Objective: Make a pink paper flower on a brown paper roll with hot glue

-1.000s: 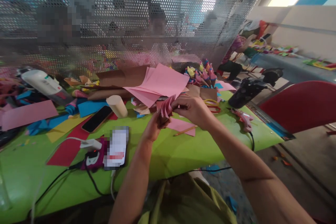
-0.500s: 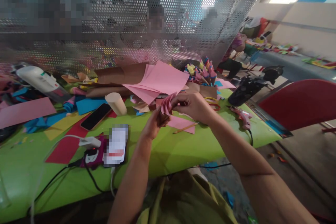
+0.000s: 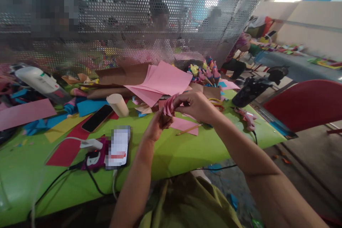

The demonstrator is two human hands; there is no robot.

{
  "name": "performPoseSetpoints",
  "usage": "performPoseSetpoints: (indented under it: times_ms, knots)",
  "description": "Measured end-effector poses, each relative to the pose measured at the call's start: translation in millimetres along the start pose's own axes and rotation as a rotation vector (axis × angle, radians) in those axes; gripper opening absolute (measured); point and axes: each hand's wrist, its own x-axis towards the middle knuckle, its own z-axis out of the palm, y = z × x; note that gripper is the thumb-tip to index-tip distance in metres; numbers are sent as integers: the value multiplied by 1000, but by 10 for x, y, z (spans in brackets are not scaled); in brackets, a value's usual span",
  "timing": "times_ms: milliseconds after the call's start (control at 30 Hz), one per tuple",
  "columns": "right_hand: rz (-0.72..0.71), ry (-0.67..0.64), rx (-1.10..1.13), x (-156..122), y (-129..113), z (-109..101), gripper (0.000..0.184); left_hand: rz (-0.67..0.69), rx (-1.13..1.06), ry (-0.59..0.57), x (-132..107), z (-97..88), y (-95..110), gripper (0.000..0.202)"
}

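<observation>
Right hand (image 3: 199, 106) rose slightly at the folded pink paper (image 3: 168, 107)

Its fingertips pinched the folds' right edge; the left hand's (image 3: 155, 126) fingers clamped them from below. The folds, between both hands' fingers, were apparently still being worked. Nearer the body lay a pencil (image 3: 188, 129).

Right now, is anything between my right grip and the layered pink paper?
Nothing visible: your right grip is at the right edge of the layered pink paper, fingers touching it, while your left grip holds it from the lower left. The pencil lies below, not between them.
</observation>
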Motion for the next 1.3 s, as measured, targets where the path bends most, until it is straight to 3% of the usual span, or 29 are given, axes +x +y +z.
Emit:
performPoseSetpoints:
  times_ms: [533,833,1300]
  knots:
    - [-20,1,1,-32,68,10,13,-76,-40,60,-2,33,28,39]
    - [-170,-26,-51,-49,105,-16,15,-67,-27,36,26,-29,-30,45]
    - [-237,-97,-171,-60,150,-87,14,-38,-20,53,10,7,-29,41]
